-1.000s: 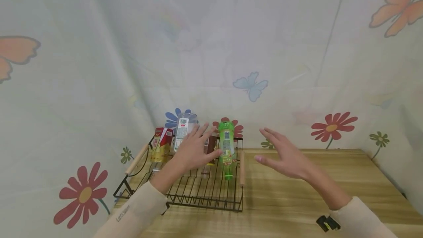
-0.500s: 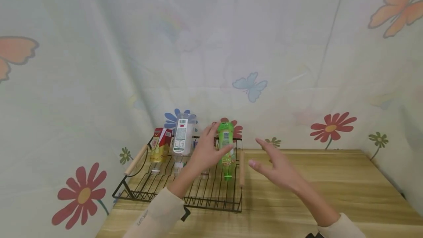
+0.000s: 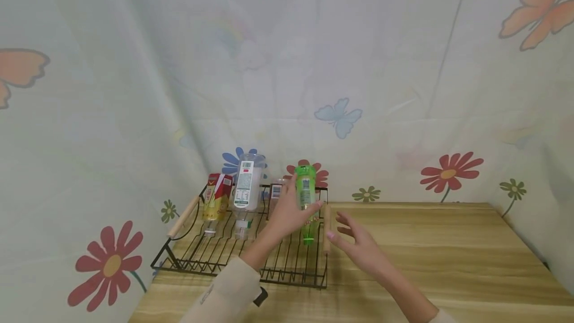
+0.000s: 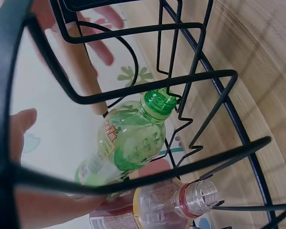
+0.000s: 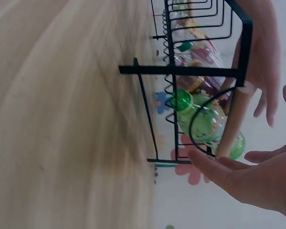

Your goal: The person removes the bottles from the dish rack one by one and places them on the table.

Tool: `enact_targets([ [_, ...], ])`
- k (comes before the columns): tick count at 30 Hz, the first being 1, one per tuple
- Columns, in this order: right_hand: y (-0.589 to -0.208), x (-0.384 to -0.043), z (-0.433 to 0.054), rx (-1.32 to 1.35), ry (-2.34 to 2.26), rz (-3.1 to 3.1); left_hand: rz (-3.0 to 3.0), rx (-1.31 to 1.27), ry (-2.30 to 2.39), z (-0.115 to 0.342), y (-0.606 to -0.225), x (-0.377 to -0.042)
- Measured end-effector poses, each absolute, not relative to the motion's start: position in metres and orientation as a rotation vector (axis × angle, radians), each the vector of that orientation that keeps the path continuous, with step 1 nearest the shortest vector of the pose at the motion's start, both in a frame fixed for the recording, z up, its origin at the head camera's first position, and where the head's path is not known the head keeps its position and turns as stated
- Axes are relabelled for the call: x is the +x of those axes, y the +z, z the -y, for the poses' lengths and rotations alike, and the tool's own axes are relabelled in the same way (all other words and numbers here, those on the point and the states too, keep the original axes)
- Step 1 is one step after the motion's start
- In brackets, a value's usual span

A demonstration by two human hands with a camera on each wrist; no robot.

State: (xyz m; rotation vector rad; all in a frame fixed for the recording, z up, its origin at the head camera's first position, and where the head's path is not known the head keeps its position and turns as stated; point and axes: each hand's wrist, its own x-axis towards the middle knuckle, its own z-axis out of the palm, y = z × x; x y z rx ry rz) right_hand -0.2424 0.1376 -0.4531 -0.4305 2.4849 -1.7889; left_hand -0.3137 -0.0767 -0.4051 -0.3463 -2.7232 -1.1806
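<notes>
The green plastic bottle (image 3: 307, 198) leans neck-down at the right end of a black wire rack (image 3: 287, 278). My left hand (image 3: 287, 213) is over the rack beside that bottle, fingers extended and thumb in front of it. Whether it touches the bottle cannot be told. A clear bottle with a dark label (image 4: 162, 205) is partly behind this hand. My right hand (image 3: 360, 250) is just right of the rack's wooden handle (image 3: 327, 228), fingers slightly bent and holding nothing. In the right wrist view its fingertips overlap the handle (image 5: 233, 119); contact is unclear.
A clear bottle with a white label (image 3: 246, 183) and a red-and-yellow bottle (image 3: 217, 196) lean in the rack's left half. Another wooden handle (image 3: 184, 217) is at its left end. The wooden table (image 3: 430, 258) meets a printed curtain (image 3: 381, 128) behind.
My left hand has moved right, from over the middle bottles to the green bottle. My right hand has come left and down toward the wooden handle, its fingers bending slightly.
</notes>
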Motion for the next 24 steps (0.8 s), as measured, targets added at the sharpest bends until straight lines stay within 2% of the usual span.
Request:
enact_targets([
  [10, -0.475, -0.239, -0.120, -0.260, -2.040, -2.147, 2.714, -0.431, -1.321, 0.074, -0.412, -0.323],
  [24, -0.481, -0.229, -0.109, -0.193, -2.010, -2.167, 2.738, -0.457, -1.334, 0.073, -0.418, -0.332],
])
